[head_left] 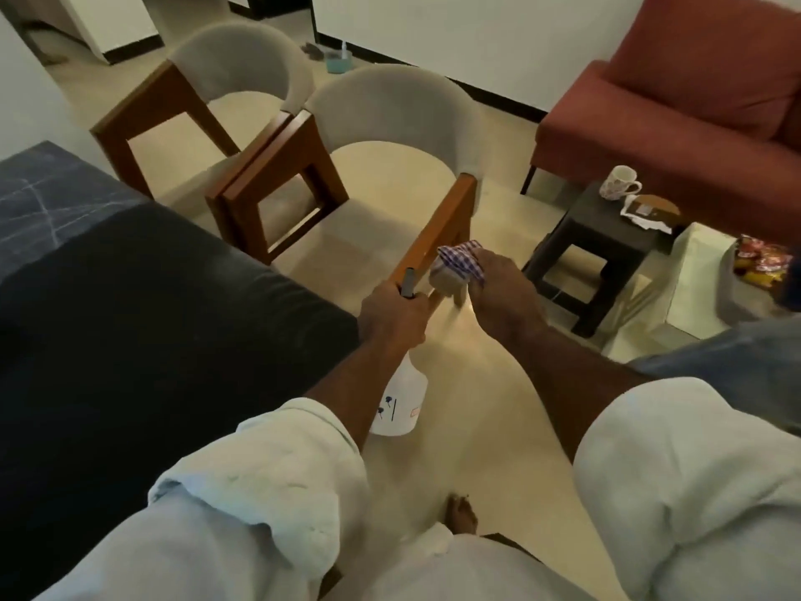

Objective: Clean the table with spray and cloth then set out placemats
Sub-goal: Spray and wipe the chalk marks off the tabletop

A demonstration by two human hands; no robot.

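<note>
The person stands beside a dark surface (130,340) that fills the left side of the view; its far end shows pale, marble-like veins. Both hands are held out in front, above the pale floor rather than over the surface.

The left hand (392,312) is curled round the neck of a white spray bottle (401,403). The bottle's dark nozzle sticks up past the knuckles and its body hangs down under the forearm, with small blue marks on its side. The right hand (498,292) grips a bunched checked cloth (457,264) of blue, red and white squares, one pale fold drooping below the fingers. The two hands are close together, the cloth just beside the nozzle. Rolled white sleeves cover both upper arms, and a bare foot (461,511) shows on the floor below.

Beyond the hands stands a chair (390,123) with a curved beige back and a wooden frame, and a second, similar chair (234,54) stands behind it, both pulled away from the surface. To the right is a red sofa (693,101). In front of it a dark stool (607,236) carries a patterned mug (617,183) and some papers. Bright snack packets (758,264) lie at the right edge.
</note>
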